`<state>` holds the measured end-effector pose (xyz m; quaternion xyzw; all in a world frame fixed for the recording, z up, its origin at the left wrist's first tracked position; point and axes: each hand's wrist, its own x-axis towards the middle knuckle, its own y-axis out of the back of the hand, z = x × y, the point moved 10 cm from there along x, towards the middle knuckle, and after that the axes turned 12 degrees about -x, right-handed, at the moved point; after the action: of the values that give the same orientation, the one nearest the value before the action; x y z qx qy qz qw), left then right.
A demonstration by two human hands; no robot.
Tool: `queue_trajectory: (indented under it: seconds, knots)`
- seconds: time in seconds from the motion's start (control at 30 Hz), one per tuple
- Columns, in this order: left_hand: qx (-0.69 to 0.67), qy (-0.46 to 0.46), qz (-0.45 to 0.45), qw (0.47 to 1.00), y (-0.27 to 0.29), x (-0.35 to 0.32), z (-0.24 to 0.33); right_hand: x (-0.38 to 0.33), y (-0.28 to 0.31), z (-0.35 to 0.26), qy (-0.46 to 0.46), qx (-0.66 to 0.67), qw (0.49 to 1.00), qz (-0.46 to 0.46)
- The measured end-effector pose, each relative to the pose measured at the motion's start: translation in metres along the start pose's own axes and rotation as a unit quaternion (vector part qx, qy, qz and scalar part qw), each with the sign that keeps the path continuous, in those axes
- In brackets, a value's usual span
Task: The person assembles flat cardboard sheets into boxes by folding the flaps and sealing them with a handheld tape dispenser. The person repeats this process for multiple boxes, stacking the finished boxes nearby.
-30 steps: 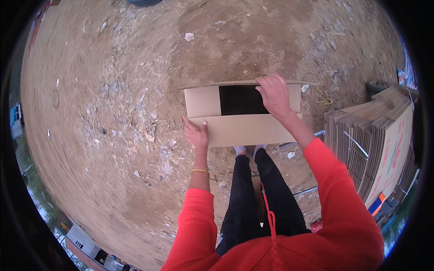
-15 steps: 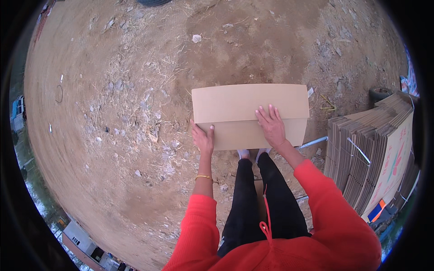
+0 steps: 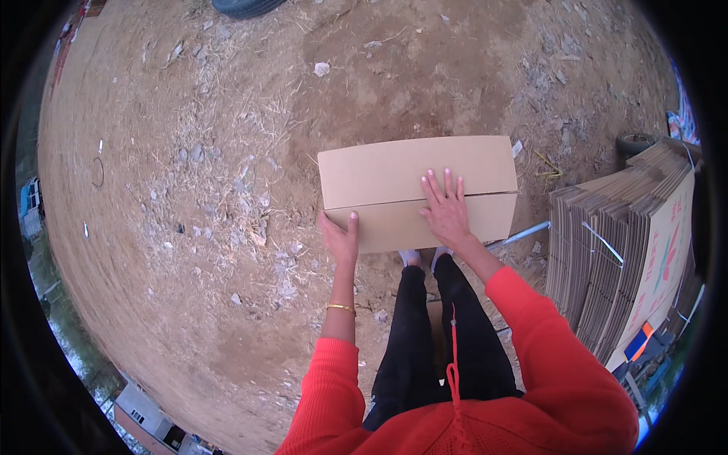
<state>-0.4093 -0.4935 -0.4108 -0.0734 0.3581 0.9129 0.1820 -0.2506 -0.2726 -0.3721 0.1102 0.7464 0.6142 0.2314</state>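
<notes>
Head camera, looking straight down: one plain brown cardboard box (image 3: 417, 189), closed, sits just in front of your feet, its two top flaps meeting in a seam along its length. Your right hand (image 3: 447, 212) lies flat and open on top, fingers spread across the seam, gripping nothing. Your left hand (image 3: 340, 236) is open too, cupped against the box's near left corner with the thumb up on the flap edge; it presses rather than grasps. One thin gold bangle (image 3: 341, 307) circles your left wrist. Two red sleeves and two legs in black trousers fill the lower middle of the view.

To your right, well apart from the box, one tall stack of flattened cardboard sheets (image 3: 618, 243) stands on edge, and one pale rod (image 3: 519, 236) lies between it and the box. One dark tyre (image 3: 246, 6) lies at the far top edge. Everything rests on bare brown dirt ground (image 3: 189, 189), outdoors, strewn with dry straw, small stones and paper scraps.
</notes>
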Motion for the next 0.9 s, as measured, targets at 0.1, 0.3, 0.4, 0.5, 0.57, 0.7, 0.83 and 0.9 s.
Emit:
queue_trajectory:
  seconds: [0.1,0.3,0.4,0.5,0.57,0.7,0.83,0.9]
  knots:
    - [-0.009,0.016,-0.036,0.999,-0.004,0.007,-0.005,0.004,-0.004,-0.002,-0.001,0.008,1.000,-0.018]
    - [0.025,0.016,-0.068,0.997,-0.022,0.018,0.000,0.007,-0.012,0.004,-0.012,-0.018,0.999,-0.045]
    - [0.090,-0.018,-0.005,0.996,-0.011,0.015,0.004,0.009,-0.020,-0.006,-0.004,-0.021,0.998,-0.050]
    - [0.151,-0.105,0.021,0.983,-0.028,0.001,0.047,0.008,-0.020,-0.003,-0.003,-0.007,0.999,-0.051]
    - [0.249,-0.100,-0.006,0.963,-0.047,0.000,0.050,0.008,-0.024,-0.002,0.000,-0.001,0.999,-0.053]
    - [0.276,-0.113,-0.007,0.954,-0.059,0.005,0.044,0.012,-0.028,0.001,0.003,0.014,0.999,-0.041]
    - [0.267,-0.107,0.000,0.958,-0.058,0.007,0.038,0.010,-0.011,0.018,-0.006,0.049,0.998,-0.039]
    - [0.273,-0.109,0.007,0.956,-0.052,0.007,0.036,0.003,0.011,0.056,-0.069,0.041,0.997,-0.006]
